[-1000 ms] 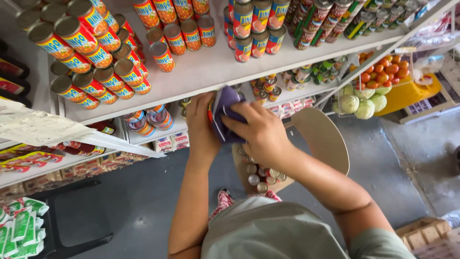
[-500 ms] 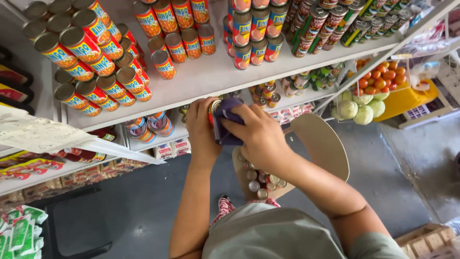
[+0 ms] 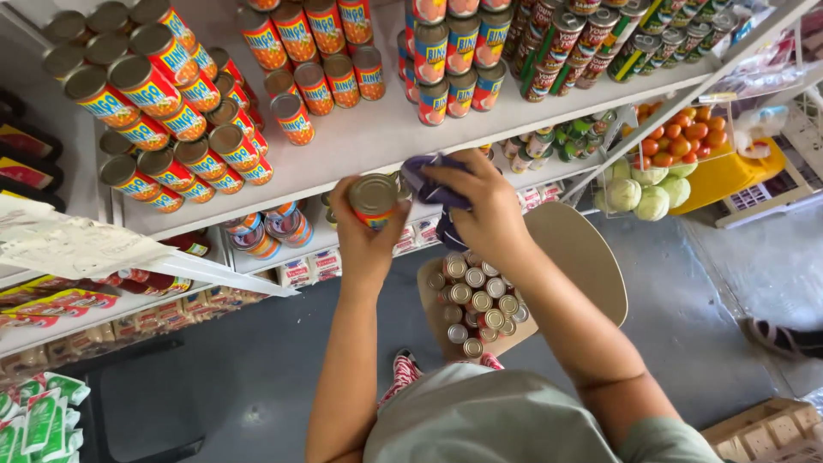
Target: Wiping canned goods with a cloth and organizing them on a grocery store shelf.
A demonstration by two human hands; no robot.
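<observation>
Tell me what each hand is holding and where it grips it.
The left hand holds a can around its side, lid up. The right hand clutches a bunched purple cloth beside the can's lid.

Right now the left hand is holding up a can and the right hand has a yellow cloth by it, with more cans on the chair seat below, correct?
Not quite: the cloth in the right hand is dark purple, not yellow, as the head view shows. The rest stands: the left hand holds a can, and more cans sit on the chair seat below.
</observation>
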